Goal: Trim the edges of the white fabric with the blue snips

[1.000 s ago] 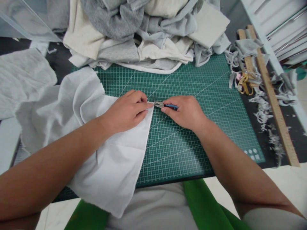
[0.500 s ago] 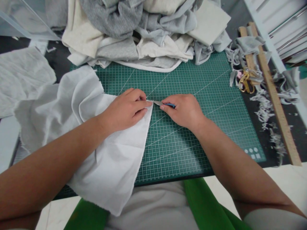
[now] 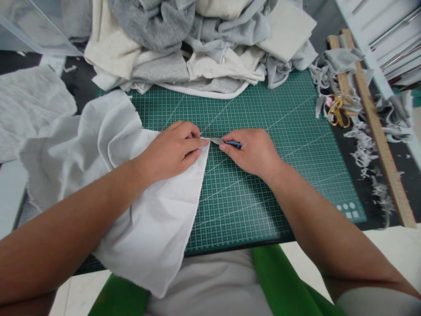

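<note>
Fingers (image 3: 195,144) of the left hand (image 3: 174,151) sit right at the corner of the cloth (image 3: 158,219), index stretched along the top; from my feed I can't tell if they're pinching it or only pressing down. Either way, my guess is that it keeps the corner from shifting. Right hand (image 3: 255,149) is wrapped around the snips (image 3: 233,143), thumb and index up near the blades, probably for finer control. I've got the tip pointed at that corner, but whether it touches is too small to call.

Cloth lies over the left part of the mat (image 3: 243,202), its lower end hanging past the near edge of the surface (image 3: 409,175). It's plain white, a bit creased, flat by the snips, bunched in soft waves farther left, with fuzzy, fraying edges. Fabric pile (image 3: 158,70) sits at the back, scissors (image 3: 338,113) off right, presumably giving both hands elbow room.
</note>
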Tool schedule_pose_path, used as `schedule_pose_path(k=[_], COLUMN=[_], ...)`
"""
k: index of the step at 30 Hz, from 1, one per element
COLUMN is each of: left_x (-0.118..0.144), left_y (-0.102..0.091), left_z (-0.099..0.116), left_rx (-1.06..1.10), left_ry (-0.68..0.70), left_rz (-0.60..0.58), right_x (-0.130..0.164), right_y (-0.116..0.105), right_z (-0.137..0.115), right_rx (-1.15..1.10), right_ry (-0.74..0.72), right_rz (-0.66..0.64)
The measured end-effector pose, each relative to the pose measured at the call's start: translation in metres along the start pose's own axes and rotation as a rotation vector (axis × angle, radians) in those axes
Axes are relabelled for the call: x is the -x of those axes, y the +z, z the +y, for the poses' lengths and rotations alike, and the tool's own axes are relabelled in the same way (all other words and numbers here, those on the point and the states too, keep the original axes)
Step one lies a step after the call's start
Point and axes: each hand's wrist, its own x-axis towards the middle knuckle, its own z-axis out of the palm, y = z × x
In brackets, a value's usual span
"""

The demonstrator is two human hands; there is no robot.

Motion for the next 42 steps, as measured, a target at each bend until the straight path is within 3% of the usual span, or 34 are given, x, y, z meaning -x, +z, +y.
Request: schedule_pose_path(k=[20, 34, 42], left_x=[-0.0005, 0.0, 0.0], left_y=[0.0001, 0.0005, -0.0003], left_z=[0.0, -0.0004, 0.0004], left_rx=[0.016, 0.009, 0.01], left_ry=[0.011, 0.021, 0.02], left_rz=[0.01, 0.024, 0.017], right_x=[-0.0014, -0.0017, 0.0034], right_y=[-0.0007, -0.0025, -0.0017], right_z=[-0.0043, -0.0011, -0.0002], right_rx=[0.092, -0.039, -0.01], right_ry=[0.009, 0.049, -0.012], right_rz=[-0.025, 0.003, -0.006])
